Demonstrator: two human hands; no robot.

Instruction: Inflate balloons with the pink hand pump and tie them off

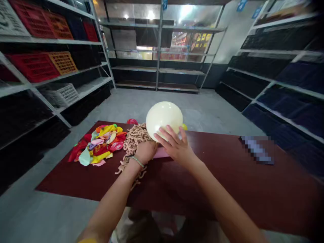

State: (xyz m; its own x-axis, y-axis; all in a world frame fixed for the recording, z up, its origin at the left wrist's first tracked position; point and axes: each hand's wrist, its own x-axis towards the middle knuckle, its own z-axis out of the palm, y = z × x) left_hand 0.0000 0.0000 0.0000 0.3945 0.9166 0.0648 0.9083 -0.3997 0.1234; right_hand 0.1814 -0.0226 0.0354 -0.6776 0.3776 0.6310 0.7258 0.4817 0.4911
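Observation:
A blown-up cream-white balloon point(164, 116) is raised over the far edge of the dark red table point(217, 175). My left hand point(146, 151) is closed at its lower end, where the neck is hidden by the fingers. Against the balloon's near right side rests my right hand point(177, 143), open with its fingers spread. A flat pink object point(161, 153) shows between my hands; its kind is unclear. Beside and under my left wrist lies a heap of tan, cord-like curly strands point(135, 136). Left of that are several limp coloured balloons point(101, 143) in a pile.
A red balloon point(132, 121) and a yellow round thing point(185, 127) show at the table's far edge. A blurred-out dark object point(258, 150) lies on the right. Shelves with crates point(63, 62) stand left, more shelving point(159, 70) behind and at right.

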